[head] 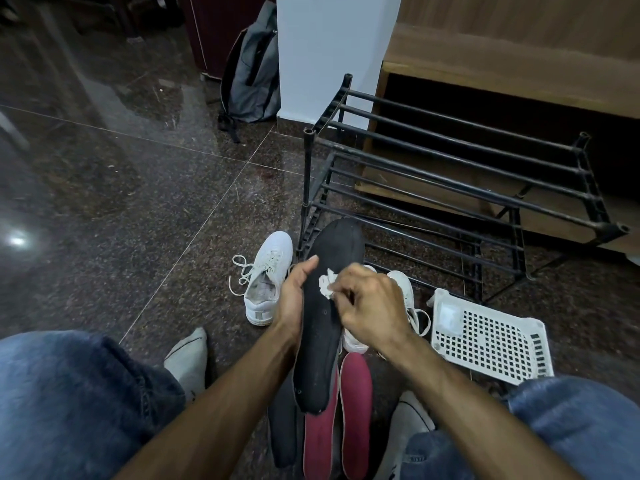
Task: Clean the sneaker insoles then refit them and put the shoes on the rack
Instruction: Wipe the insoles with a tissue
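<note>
Denim knees [79,403] frame the bottom edge. Left hand [292,299] grips the black insole [322,327] by its edge, thumb on top. Right hand [370,306] pinches a white wipe [327,284] against the insole face. Below the grip: two red insoles [356,407] and a dark one, seemingly still to clean. Left of the grip, one white sneaker [266,282]; its mate sits mostly hidden behind the right hand. Rack [450,174] beyond holds no shoes (early stage, I'd judge). White basket [491,341] contents unclear.

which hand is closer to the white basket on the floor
Right. The right hand, pinching a white wipe against the black insole, is just left of the white basket. The left hand grips the insole's far edge, farther away.
</note>
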A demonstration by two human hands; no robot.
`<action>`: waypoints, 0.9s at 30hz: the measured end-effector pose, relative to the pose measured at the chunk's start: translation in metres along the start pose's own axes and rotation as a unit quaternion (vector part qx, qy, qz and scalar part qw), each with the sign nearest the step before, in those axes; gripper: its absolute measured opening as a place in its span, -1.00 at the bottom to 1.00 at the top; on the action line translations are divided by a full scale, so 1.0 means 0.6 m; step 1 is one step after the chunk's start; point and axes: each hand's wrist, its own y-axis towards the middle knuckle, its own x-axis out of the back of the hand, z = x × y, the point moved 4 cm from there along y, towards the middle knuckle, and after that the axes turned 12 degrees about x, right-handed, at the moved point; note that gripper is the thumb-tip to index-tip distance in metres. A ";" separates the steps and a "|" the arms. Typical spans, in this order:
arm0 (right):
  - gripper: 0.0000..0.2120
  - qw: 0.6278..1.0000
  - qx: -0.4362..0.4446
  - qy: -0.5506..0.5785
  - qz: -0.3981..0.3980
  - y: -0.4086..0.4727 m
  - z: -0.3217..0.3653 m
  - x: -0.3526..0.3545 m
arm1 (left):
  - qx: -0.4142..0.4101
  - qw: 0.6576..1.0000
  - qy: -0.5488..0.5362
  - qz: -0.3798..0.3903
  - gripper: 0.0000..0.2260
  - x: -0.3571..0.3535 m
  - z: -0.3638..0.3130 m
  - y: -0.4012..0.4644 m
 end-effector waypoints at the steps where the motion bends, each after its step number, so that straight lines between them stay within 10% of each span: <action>1: -0.81 1.000 0.003 0.009 -0.004 0.000 -0.001 0.001 | 0.004 1.000 -0.004 0.002 -0.60 -0.001 0.000 0.000; 7: -0.87 0.983 0.108 0.146 0.038 -0.052 0.071 -0.025 | 0.005 0.997 -0.078 0.024 -0.41 0.002 -0.032 -0.012; 17: -0.90 0.989 0.119 0.043 -0.075 -0.032 0.056 -0.010 | -0.006 0.986 -0.134 0.095 -0.42 -0.018 -0.062 -0.024; 27: -0.89 0.988 -0.028 0.142 -0.055 -0.025 0.013 -0.041 | -0.057 0.987 -0.133 -0.064 -0.42 0.005 -0.052 -0.006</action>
